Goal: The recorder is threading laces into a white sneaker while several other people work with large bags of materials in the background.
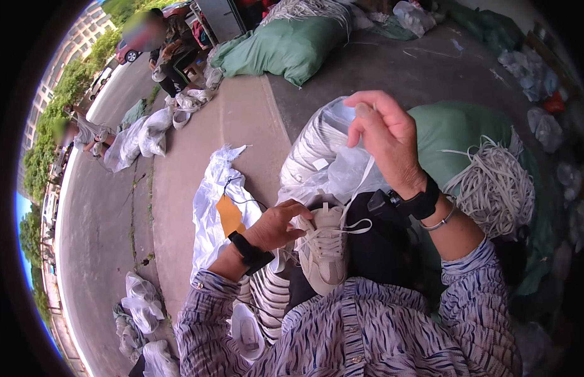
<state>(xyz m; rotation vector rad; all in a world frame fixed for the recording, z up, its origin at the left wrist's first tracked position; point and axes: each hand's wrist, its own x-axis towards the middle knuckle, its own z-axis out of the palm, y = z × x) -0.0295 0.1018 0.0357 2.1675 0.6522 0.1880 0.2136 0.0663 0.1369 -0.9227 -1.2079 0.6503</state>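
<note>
A beige and grey sneaker [330, 267] rests on my lap with its toe toward me and a white lace threaded through its eyelets. My left hand [276, 227] grips the side of the sneaker near the upper eyelets, fingers bent over its edge. Raised above and to the right, my right hand [386, 138] pinches the white shoelace [365, 179], which runs taut up from the sneaker. A loose loop of lace hangs to the shoe's right. Both wrists carry black straps.
A large heap of white laces [493, 182] lies on a green sack [452, 135] at my right. Ahead stands a stack wrapped in clear plastic [314, 147]. White shoes [247, 333] are stacked at my left, by a white sack [210, 188]. Two people sit farther off, at the upper left.
</note>
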